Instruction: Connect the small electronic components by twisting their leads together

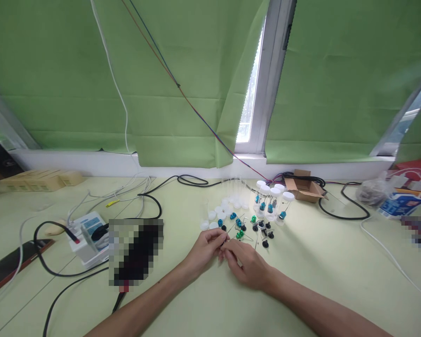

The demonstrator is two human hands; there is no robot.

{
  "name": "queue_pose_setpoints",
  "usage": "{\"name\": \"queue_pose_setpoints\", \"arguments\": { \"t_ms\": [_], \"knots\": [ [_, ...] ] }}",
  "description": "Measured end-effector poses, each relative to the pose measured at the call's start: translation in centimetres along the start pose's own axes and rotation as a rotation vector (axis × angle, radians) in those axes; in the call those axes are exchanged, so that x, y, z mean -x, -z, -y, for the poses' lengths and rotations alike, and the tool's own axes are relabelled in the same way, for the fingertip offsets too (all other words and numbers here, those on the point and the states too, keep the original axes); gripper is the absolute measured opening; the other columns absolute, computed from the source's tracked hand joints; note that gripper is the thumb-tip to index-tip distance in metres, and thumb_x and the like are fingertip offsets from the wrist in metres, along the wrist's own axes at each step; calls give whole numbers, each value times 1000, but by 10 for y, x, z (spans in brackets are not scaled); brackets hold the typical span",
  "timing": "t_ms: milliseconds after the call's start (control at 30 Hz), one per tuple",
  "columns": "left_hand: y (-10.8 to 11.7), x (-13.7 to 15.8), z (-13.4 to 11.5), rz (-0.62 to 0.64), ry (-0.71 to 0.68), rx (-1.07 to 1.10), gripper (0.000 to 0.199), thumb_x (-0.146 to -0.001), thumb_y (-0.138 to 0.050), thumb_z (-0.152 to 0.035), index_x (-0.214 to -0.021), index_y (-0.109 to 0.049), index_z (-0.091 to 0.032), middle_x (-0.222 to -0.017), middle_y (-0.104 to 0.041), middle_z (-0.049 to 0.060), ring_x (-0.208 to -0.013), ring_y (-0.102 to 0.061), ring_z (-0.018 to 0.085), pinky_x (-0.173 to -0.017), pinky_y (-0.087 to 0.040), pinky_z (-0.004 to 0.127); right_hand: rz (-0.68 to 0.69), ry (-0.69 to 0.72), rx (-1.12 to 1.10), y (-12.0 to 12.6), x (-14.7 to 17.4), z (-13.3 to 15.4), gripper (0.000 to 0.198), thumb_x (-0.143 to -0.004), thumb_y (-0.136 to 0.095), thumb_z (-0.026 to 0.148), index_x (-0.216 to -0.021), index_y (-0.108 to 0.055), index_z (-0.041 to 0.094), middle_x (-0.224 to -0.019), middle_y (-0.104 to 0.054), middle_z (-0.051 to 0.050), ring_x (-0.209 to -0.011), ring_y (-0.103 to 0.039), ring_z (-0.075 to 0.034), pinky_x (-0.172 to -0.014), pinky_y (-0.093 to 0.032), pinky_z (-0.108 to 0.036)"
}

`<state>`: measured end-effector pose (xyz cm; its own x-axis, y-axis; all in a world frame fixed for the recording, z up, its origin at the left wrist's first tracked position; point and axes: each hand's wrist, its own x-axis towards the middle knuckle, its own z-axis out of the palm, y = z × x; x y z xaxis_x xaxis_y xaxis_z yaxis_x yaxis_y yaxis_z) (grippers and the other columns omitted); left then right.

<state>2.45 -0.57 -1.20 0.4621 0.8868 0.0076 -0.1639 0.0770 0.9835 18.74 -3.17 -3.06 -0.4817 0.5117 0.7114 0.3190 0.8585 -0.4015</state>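
My left hand [208, 246] and my right hand [247, 263] meet at the middle of the table, fingertips pinched together. A thin piece seems to be between them, too small and covered to name. Just beyond lie small blue pieces [238, 223] and green pieces [240, 234], some with thin metal pins. Black knob-like pieces [265, 244] are scattered to the right of these. Behind them stand several clear tubes with white caps [275, 192], blue pieces inside. Left of these are loose white caps [213, 225] and uncapped clear tubes [236, 194].
An open cardboard box [304, 187] sits by the wall among black cables. A white power strip [87, 238] with plugged cords and a blurred-out dark object [138, 252] lie at left. Blue-and-white packaging [398, 203] is at far right. Green blinds [182, 117] hang behind the table.
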Motion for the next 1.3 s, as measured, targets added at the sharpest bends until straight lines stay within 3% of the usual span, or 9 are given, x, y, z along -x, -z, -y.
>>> {"name": "queue_pose_setpoints", "arguments": {
  "t_ms": [1300],
  "knots": [
    [2,-1,4,-16,-23,2,28,-87,-61,-40,-80,-63,-13,-65,-56,1,-53,-50,10,-51,-41,23,22,-58,-133,4,-2,4,19,-93,-35,8,-97,-51,19,-84,-61,-6,-77,-57,-18,-71,-48,-30]
  ]
}}
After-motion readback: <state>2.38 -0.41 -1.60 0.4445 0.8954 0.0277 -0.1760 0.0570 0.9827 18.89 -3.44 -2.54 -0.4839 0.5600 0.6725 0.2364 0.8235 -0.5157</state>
